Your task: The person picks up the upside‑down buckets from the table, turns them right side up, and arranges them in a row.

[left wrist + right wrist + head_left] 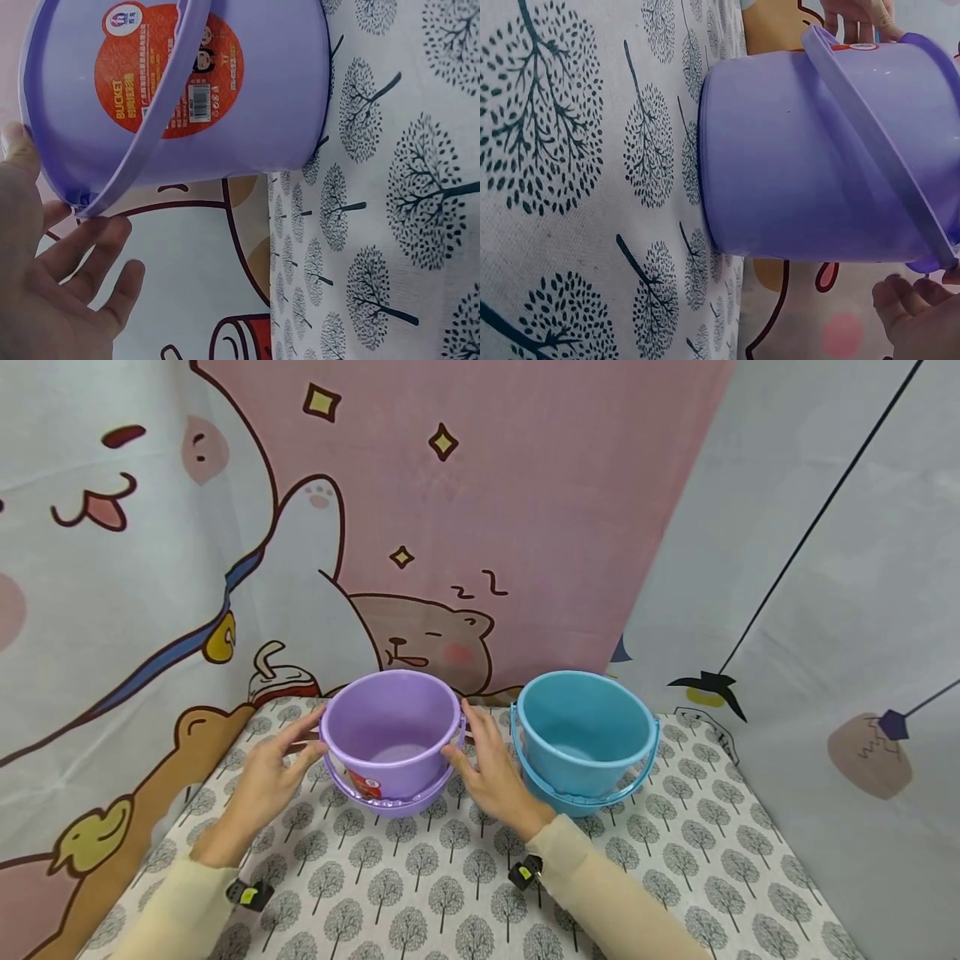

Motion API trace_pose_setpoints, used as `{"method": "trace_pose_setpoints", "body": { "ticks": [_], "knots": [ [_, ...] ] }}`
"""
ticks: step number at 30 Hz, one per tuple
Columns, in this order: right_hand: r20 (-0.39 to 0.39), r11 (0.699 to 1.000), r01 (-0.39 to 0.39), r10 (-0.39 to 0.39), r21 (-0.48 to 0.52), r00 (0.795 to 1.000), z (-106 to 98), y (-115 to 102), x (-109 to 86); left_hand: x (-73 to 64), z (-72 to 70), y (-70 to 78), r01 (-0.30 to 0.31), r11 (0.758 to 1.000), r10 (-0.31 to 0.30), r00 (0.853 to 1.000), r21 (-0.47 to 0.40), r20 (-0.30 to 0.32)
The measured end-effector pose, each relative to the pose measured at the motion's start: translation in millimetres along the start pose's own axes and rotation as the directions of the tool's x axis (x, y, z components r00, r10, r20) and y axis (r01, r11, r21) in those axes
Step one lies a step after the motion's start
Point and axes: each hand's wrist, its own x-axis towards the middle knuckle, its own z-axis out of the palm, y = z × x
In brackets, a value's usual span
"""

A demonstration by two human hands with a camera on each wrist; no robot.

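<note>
A purple bucket (393, 727) with a red label stands upright on the tree-print cloth, its purple handle hanging down at the front. My left hand (266, 777) touches the left side of its rim, thumb toward the front and fingers spread beside the handle's pivot. On the opposite side my right hand (491, 772) touches the rim, thumb also at the front. Neither hand wraps the handle. In the left wrist view the label (169, 71) faces the camera. The right wrist view shows the bucket's plain side (795, 157); part of the right hand is cut off there.
Just right of the purple bucket stands a light blue bucket (585, 735), its handle also hanging at the front. Both are on a table covered by a tree-print cloth (420, 893). A cartoon-print curtain (555, 527) hangs behind, and a pale one on the right.
</note>
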Motion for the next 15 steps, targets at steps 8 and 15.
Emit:
{"method": "trace_pose_setpoints", "body": {
  "ticks": [8, 15],
  "knots": [
    [0.017, 0.998, -0.010, 0.011, -0.056, 1.000, -8.9, -9.7, -7.4, 2.6, -0.7, 9.7, -0.073, 0.996, 0.073, 0.997, 0.045, -0.014],
    [0.038, 0.987, 0.108, -0.104, -0.117, 0.994, -24.2, -22.5, -16.9, 3.7, -1.7, 25.8, -0.067, 0.992, 0.069, 0.998, 0.109, -0.008]
  ]
}}
